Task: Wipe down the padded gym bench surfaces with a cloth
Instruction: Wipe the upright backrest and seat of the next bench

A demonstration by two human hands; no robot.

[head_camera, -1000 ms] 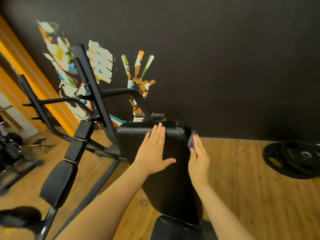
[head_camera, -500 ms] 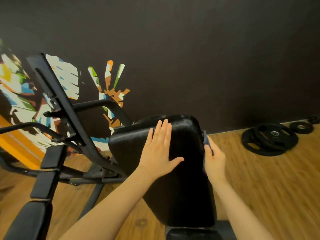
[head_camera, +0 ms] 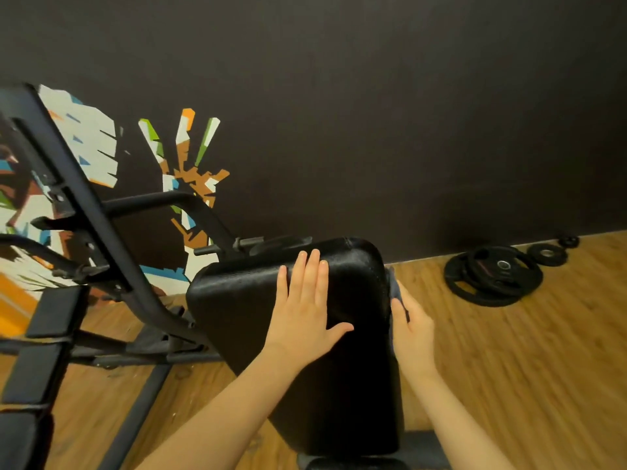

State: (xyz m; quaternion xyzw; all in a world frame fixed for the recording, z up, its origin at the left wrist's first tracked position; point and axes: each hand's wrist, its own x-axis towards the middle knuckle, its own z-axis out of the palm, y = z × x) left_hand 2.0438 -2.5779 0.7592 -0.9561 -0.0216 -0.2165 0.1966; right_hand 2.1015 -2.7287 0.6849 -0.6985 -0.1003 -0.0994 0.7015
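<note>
A: Where's the cloth (head_camera: 395, 290)?
B: Against the pad's (head_camera: 342, 385) right edge, under the right hand (head_camera: 412, 329); whether it's flat or gripping, can't tell.
A: Left hand (head_camera: 305, 315)?
B: Flat on the pad, fingers straight.
A: Around it?
B: Frame (head_camera: 101, 232) left of the pad, plates (head_camera: 495, 274) right, by the wall (head_camera: 373, 96)

Black padded bench back (head_camera: 244, 300), dark grey cloth (head_camera: 395, 290), black weight plates (head_camera: 492, 276) on the brown wood-grain floor (head_camera: 526, 368), multicoloured shard mural (head_camera: 190, 157) on the near-black wall (head_camera: 373, 113).
</note>
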